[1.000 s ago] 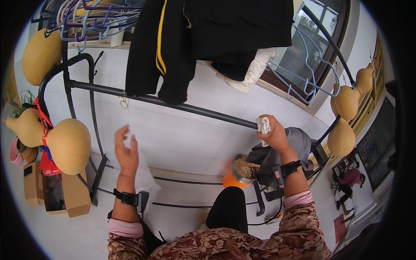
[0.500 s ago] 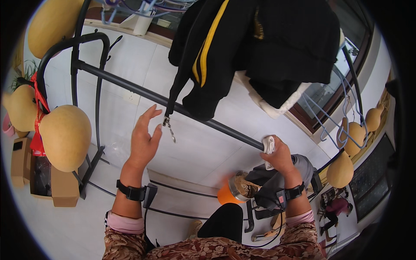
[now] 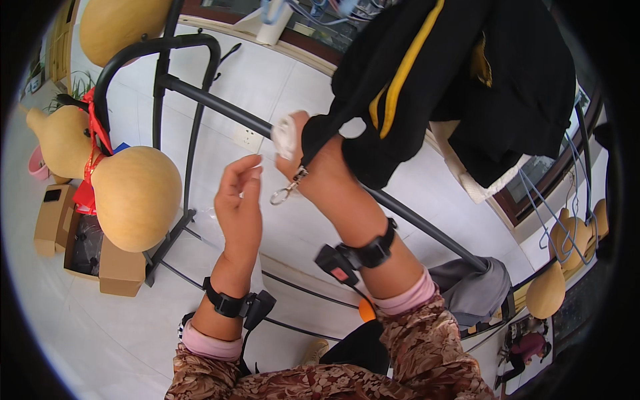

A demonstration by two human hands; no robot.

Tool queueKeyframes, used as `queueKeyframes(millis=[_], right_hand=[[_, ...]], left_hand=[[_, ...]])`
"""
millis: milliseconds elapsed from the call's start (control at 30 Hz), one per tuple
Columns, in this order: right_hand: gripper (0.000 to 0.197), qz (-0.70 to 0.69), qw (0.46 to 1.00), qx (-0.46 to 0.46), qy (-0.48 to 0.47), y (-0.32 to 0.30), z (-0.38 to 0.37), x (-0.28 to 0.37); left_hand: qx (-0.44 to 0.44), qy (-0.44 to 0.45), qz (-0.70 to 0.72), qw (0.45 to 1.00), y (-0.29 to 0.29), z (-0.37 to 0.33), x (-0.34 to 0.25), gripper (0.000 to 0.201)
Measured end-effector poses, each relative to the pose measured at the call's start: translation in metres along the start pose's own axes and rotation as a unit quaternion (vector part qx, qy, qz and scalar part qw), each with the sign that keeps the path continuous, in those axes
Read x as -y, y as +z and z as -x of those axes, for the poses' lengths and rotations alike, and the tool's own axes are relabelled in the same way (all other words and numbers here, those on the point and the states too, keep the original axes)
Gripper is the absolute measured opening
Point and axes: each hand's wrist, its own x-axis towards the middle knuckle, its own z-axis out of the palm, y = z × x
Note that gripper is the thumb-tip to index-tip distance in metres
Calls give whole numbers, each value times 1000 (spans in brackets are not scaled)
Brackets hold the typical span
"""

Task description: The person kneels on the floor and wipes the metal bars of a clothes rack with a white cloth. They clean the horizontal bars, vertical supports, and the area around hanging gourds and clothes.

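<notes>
My right hand (image 3: 295, 150) is closed around a bunched white cloth (image 3: 285, 135) and presses it on the black metal bar (image 3: 223, 107) of a clothes rack. A dark strap with a metal clip (image 3: 289, 187) hangs in front of my right wrist. Black clothes (image 3: 373, 87) with a yellow stripe drape over my right forearm's far side and partly cover the hand. My left hand (image 3: 240, 200) is raised below the bar, left of the clip. Its fingers are loosely bent, with a gap to the thumb and nothing visible between them.
Large tan gourds (image 3: 137, 199) tied with red ribbon hang at the left, above an open cardboard box (image 3: 119, 267). Blue wire hangers (image 3: 567, 233) hang at the right. Grey fabric (image 3: 470, 290) lies over the bar's right end. Another person (image 3: 527, 350) is at the far lower right.
My right hand has slid the white cloth leftward along the bar, from its right end to near my left hand. My left hand's fingers have bent inward. The view has shifted left.
</notes>
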Motion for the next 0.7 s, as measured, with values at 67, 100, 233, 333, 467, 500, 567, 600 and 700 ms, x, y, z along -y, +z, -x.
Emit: queueKeyframes(millis=[67, 100, 233, 333, 467, 500, 567, 600, 700], right_hand=[[49, 43, 997, -23, -52, 12, -26, 28], [51, 54, 997, -8, -56, 19, -41, 43], [53, 36, 999, -1, -41, 46, -85, 94], [55, 18, 999, -4, -40, 63, -109, 123], [55, 39, 998, -37, -43, 83, -128, 150], [55, 55, 996, -45, -44, 85, -131, 151], [51, 22, 998, -31, -51, 85, -135, 146], [51, 9, 999, -13, -50, 83, -136, 143], [50, 7, 999, 1, -48, 74, -131, 137]], left_hand=[[-61, -44, 22, 997, -12, -9, 6, 24], [-62, -45, 38, 996, -16, -12, 10, 24], [-72, -44, 92, 992, -31, -14, 33, 20], [-61, -72, 198, 976, -38, -8, 61, 16], [-30, -134, 224, 965, -41, -1, 99, 25], [18, -110, 172, 979, -43, 1, 105, 31], [43, -106, 198, 973, -45, 3, 112, 30], [55, -39, 53, 996, -47, 3, 113, 28], [13, -26, -60, 998, -50, -7, 105, 16]])
